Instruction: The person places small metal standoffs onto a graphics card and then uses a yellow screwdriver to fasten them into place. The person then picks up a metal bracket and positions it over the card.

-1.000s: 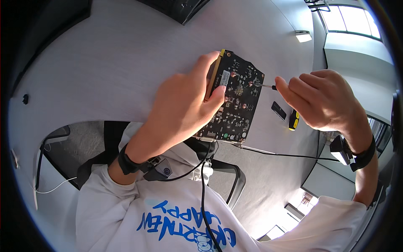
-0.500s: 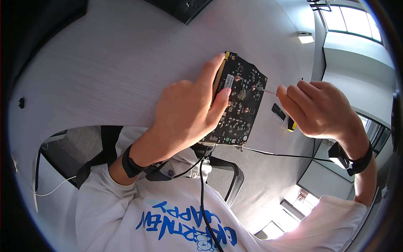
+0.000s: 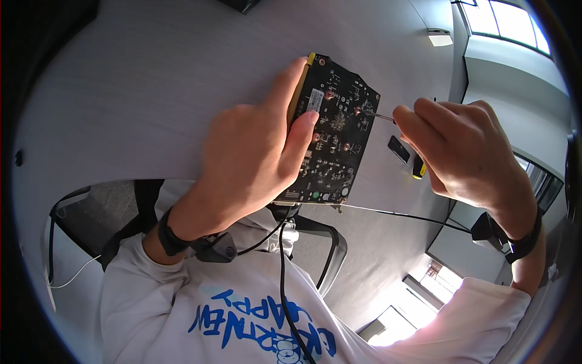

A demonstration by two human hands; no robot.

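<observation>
The left hand (image 3: 254, 151) grips the left edge of the black board (image 3: 332, 136), holding it tilted above the tabletop (image 3: 151, 91). The right hand (image 3: 467, 151) pinches a screwdriver (image 3: 379, 116) pointing left, with its tip touching the board's upper right part.

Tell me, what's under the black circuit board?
The grey table lies beneath the circuit board. The left hand grips its edge; whatever is on its underside is hidden.
</observation>
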